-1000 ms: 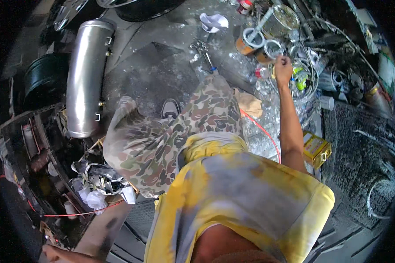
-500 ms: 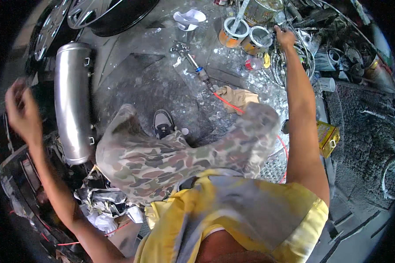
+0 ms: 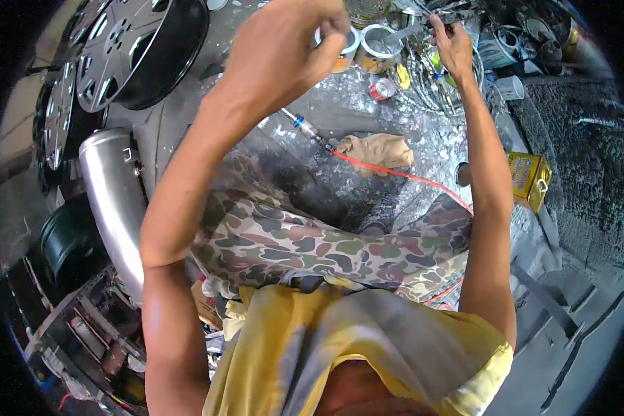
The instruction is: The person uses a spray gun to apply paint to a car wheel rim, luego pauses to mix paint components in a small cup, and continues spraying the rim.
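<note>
My left hand has its fingers curled in over a white-rimmed paint can. What those fingers hold, if anything, is hidden. Beside that can stands a second open can with grey stuff on its inner wall. My right hand is raised at the far right with its fingers pinched on a flat grey tool, whose tip points to the second can. Below the cans lie a small red-and-clear cup and a yellow scrap. Coiled hoses run under my right hand.
An air tool with a red hose lies on the floor by a tan cloth. To the left are wheel rims and a silver tank. A yellow tin stands right of my right forearm.
My left hand has swung from the far left, beside the silver tank, over to the cans. My right hand stays near the hoses, now with the flat grey tool showing. The view has shifted.
</note>
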A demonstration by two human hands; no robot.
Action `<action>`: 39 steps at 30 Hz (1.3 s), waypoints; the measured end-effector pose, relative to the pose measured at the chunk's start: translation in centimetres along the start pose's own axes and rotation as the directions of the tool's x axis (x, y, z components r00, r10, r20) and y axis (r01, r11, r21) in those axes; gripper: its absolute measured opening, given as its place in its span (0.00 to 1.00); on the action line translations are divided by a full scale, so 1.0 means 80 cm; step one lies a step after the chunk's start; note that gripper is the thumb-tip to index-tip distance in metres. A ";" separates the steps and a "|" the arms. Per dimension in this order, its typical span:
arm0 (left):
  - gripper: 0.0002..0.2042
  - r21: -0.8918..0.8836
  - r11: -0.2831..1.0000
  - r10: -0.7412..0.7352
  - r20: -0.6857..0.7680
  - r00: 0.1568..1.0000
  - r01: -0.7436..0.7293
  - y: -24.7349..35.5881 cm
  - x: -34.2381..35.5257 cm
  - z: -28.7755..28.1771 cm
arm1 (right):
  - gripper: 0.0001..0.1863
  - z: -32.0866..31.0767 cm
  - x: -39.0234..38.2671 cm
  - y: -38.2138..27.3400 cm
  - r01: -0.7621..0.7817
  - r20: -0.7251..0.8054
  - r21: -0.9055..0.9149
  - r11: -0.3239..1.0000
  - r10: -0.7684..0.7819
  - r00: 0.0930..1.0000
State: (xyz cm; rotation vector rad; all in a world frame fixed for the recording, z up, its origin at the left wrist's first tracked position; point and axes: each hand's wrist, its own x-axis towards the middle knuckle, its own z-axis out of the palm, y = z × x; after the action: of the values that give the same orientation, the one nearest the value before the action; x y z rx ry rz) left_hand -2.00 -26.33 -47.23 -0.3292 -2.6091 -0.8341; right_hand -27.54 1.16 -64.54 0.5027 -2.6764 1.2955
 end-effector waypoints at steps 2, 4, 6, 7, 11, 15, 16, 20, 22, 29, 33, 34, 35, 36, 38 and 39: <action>0.04 -0.050 0.999 -0.024 -0.116 0.993 0.018 0.000 0.014 0.023 | 0.27 -0.015 -0.005 -0.007 0.014 0.016 0.003 1.000 -0.014 1.000; 0.04 -0.098 0.993 -0.073 -0.126 0.989 0.061 -0.012 0.012 0.039 | 0.25 -0.027 -0.016 -0.017 0.024 0.010 0.045 0.999 -0.025 1.000; 0.03 -0.035 0.997 -0.073 -0.131 0.989 0.069 -0.040 0.000 0.057 | 0.24 -0.033 -0.026 -0.029 0.028 0.006 0.095 0.995 -0.029 1.000; 0.03 0.048 0.998 -0.040 -0.131 0.991 0.046 -0.064 -0.013 0.065 | 0.23 -0.036 -0.029 -0.037 0.029 0.003 0.118 0.993 -0.030 1.000; 0.05 -0.050 0.947 -0.321 -0.065 0.945 0.318 -0.085 -0.031 0.069 | 0.21 -0.041 -0.046 -0.034 0.024 0.017 0.102 0.994 -0.026 1.000; 0.07 -0.092 0.969 -0.234 -0.054 0.971 0.228 -0.099 -0.025 0.079 | 0.20 -0.047 -0.065 -0.008 0.053 0.022 0.064 0.997 -0.054 0.998; 0.08 -0.100 0.970 -0.227 -0.033 0.973 0.223 -0.100 -0.024 0.079 | 0.19 -0.052 -0.069 -0.013 0.039 -0.004 0.133 0.990 -0.038 0.999; 0.10 -0.401 0.853 -0.296 0.158 0.942 0.336 -0.085 -0.007 0.118 | 0.14 -0.076 -0.110 -0.043 0.010 0.041 0.187 0.982 -0.018 0.999; 0.12 -0.385 0.900 -0.125 0.223 0.967 0.205 -0.059 0.018 0.144 | 0.13 -0.067 -0.129 -0.025 -0.012 0.089 0.242 0.970 -0.010 0.996; 0.20 -0.239 0.968 -0.001 0.319 0.948 0.082 -0.031 0.067 0.278 | 0.09 0.011 -0.151 0.046 0.251 0.222 -0.145 0.957 -0.216 0.951; 0.24 -0.250 0.943 -0.168 0.206 0.964 0.218 -0.051 0.045 0.329 | 0.12 0.034 -0.162 0.016 0.110 0.310 -0.103 0.988 -0.073 0.948; 0.23 -0.209 0.970 -0.102 0.128 0.986 0.127 -0.056 0.045 0.333 | 0.14 0.033 -0.167 0.010 0.117 0.265 -0.023 0.993 -0.106 0.958; 0.23 -0.208 0.967 -0.117 0.138 0.984 0.144 -0.060 0.042 0.337 | 0.16 0.035 -0.169 0.010 0.128 0.218 0.057 0.990 -0.137 0.966; 0.22 -0.206 0.965 -0.134 0.146 0.980 0.163 -0.064 0.036 0.340 | 0.30 0.047 -0.176 0.051 0.056 0.270 0.028 0.998 -0.061 0.961; 0.20 -0.127 0.976 -0.158 0.144 0.977 0.177 -0.071 0.032 0.340 | 0.39 0.068 -0.193 0.080 -0.058 0.298 -0.022 0.998 0.063 0.953; 0.20 -0.115 0.976 -0.166 0.139 0.976 0.182 -0.074 0.028 0.342 | 0.43 0.079 -0.201 0.090 -0.111 0.313 -0.047 0.993 0.120 0.942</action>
State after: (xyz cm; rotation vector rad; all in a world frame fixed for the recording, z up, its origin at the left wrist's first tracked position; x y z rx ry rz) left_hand -13.74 -14.49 -69.86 -0.1955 -2.7403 -1.0756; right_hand -14.78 4.27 -77.89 0.6035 -3.0231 1.3014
